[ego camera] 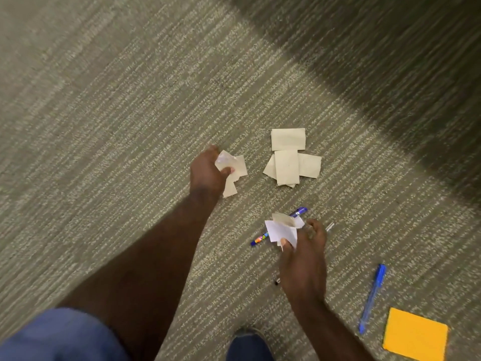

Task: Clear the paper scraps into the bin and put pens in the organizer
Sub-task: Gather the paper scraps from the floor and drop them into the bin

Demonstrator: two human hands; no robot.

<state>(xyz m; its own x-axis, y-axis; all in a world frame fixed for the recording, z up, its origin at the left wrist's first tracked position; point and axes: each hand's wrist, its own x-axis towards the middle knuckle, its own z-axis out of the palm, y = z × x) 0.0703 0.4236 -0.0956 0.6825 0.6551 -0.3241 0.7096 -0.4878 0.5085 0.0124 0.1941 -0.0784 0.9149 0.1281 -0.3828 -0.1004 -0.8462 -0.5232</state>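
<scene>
- Both grips are closed on paper: the left hand [207,173] clutches a bunch of scraps [233,169] just above the carpet, and the right hand [303,261] pinches a white bunch [282,229] between thumb and fingers.
- Carpet [117,126] carries everything here; no bin and no organizer is in view.
- Next largest is an orange pad [416,334] at the lower right (not part of the job, as far as I can judge).
- Loose scraps [291,158] lie in an overlapping pile on the carpet, near the left hand but apart from it.
- A blue pen [372,298] lies beside the pad; a purple pen [299,211] and a striped pen [260,239] show on either side of the right hand's paper.
- Scrap gathering looks to be the step in hand. The next move likely calls for reaching to the loose pile with hands already full, so a few pieces may slip.
</scene>
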